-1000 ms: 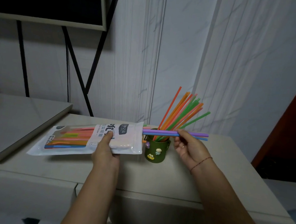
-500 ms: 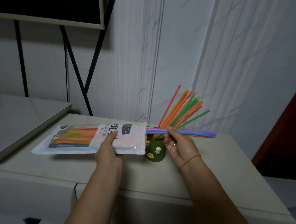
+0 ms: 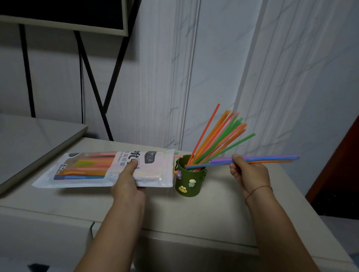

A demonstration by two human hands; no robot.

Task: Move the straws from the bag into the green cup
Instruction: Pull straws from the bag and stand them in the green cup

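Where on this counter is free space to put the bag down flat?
Bare counter lies in front of the bag and green cup, and right of the cup below the right hand. Around the cup it is crowded.

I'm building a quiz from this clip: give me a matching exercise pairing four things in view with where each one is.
Things:
1. straw bag
2. green cup
3. purple, blue and orange straws
4. red string bracelet

Places:
A. on the right wrist
B. standing on the white counter
C. held in the left hand
D. pinched in the right hand, near ends over the cup

Pairs: 1-C, 2-B, 3-D, 4-A
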